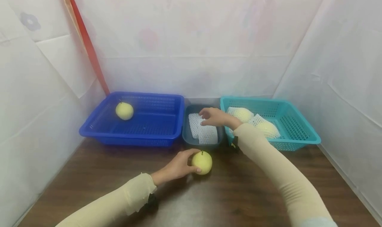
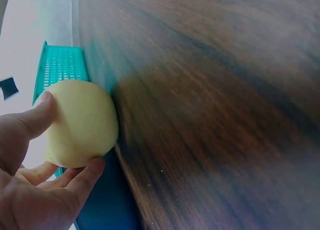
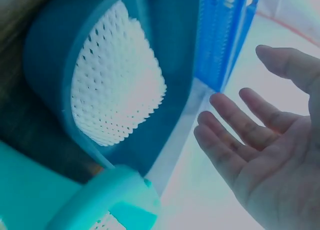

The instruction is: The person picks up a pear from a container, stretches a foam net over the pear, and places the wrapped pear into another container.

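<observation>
My left hand (image 1: 179, 165) grips a yellow pear (image 1: 203, 162) low over the brown table, thumb on one side and fingers on the other. In the left wrist view the pear (image 2: 82, 124) fills the space between thumb and fingertips. My right hand (image 1: 216, 117) hovers over a small dark tray (image 1: 186, 134), its fingers spread and loosely bent with nothing in them. White foam net sleeves (image 1: 208, 134) lie flat in that tray. The right wrist view shows the foam net (image 3: 117, 79) below and apart from the right hand (image 3: 270, 150).
A blue basket (image 1: 149, 139) at the left holds one bare pear (image 1: 124, 111). To the right, a teal basket (image 1: 298, 139) contains pears in foam nets (image 1: 267, 129). White sheeting (image 1: 191, 31) encloses the back and sides of the wooden table (image 1: 238, 194).
</observation>
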`<state>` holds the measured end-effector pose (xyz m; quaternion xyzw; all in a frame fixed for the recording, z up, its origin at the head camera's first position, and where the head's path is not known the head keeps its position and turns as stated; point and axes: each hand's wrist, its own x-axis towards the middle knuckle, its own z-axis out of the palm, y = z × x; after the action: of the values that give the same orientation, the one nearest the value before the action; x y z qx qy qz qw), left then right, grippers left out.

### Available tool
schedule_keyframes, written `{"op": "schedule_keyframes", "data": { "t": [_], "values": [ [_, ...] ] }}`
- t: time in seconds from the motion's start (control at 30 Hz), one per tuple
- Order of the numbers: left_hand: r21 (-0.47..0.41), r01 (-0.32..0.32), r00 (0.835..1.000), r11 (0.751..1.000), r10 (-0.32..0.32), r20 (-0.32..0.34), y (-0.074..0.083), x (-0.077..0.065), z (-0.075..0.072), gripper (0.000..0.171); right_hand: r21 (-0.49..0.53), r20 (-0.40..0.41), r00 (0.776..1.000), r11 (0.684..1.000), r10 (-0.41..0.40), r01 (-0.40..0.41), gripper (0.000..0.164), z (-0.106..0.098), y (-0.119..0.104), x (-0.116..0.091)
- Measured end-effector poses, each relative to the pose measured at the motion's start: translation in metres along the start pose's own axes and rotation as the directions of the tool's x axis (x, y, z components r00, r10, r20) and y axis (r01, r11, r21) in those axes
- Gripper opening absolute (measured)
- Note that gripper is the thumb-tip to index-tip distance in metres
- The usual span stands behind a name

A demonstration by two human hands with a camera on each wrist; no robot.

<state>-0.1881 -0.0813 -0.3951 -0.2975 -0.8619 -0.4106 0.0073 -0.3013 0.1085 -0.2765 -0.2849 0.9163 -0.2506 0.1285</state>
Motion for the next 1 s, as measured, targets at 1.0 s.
{"op": "schedule_keyframes", "data": {
  "t": [1.0],
  "values": [
    [0.012, -0.006, 1.000, 1.000, 0.006, -0.005, 0.002, -0.002, 0.001, 0.062, -0.218, 0.054, 0.952, 0.934, 0.301, -0.283, 0.046, 0.025, 0.022, 0.052]
  ]
}}
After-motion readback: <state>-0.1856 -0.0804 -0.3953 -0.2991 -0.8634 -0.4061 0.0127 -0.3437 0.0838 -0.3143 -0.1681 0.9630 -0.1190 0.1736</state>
